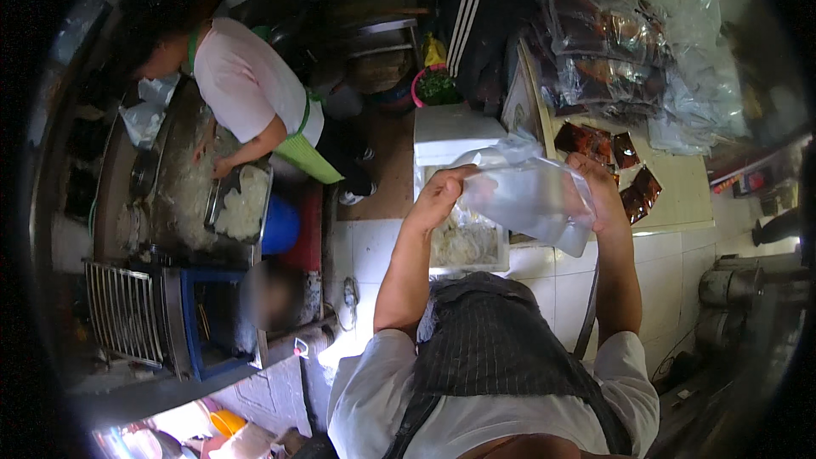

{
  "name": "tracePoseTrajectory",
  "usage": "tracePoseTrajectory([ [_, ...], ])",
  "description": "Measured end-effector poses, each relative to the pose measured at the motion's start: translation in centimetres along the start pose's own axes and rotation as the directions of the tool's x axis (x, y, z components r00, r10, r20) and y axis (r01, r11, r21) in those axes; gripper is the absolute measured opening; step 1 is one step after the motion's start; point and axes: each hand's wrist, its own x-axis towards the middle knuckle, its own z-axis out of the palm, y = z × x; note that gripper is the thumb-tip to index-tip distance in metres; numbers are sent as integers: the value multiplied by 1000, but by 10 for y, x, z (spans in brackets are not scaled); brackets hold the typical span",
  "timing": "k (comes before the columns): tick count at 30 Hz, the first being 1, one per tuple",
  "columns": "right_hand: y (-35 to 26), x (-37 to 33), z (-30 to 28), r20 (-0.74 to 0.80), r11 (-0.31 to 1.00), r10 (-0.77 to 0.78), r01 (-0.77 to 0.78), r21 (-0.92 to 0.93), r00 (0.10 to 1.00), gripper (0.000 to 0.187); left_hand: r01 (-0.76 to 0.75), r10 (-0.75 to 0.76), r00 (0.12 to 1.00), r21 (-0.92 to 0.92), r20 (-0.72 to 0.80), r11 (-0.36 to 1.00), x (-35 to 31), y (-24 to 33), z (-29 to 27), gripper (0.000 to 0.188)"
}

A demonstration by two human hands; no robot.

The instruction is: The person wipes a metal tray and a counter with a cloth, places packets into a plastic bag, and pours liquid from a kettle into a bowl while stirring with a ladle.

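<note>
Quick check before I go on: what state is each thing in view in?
Clear plastic bag: spread between both hands
Left hand: gripping the bag
Right hand: gripping the bag
White tub: uncovered, pale food inside
Red-brown packets: lying loose
Pink basket: uncovered, holding greens

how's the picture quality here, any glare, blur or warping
In the head view, fisheye bending curves edges toward black corners; also in the head view, light washes out the lower left, the clear plastic bag between the left hand and right hand has a pale sheen, wrapped packs at upper right glint, and a patch beside the blue frame is blurred.
</note>
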Motion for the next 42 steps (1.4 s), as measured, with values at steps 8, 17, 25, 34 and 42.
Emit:
tracePoseTrajectory([
  [8, -2, 23, 81, -198, 294, -674, 13, -956, 712, 10, 155, -170, 985, 290, 27, 945, 17, 15, -59, 13],
  [17, 89, 65, 158, -118, 583, -348, 116, -804, 930, 30, 280, -309, 938, -185, -156, 942, 6, -5, -66, 17],
  [25, 125, 98, 141, -148, 884, -103, 22, -467, 984, 15, 325, -355, 893, -151, -277, 934, -8, -19, -88, 25],
  [34, 202, 107, 114, -338, 998, 50, -37, 46, 940, 10, 394, -279, 888, 293, -366, 871, -20, -48, -106, 22],
  [42, 207, 100, 77, -411, 809, 68, 191, 556, 909, 5, 435, -43, 880, 765, -473, 475, -56, -60, -164, 21],
])
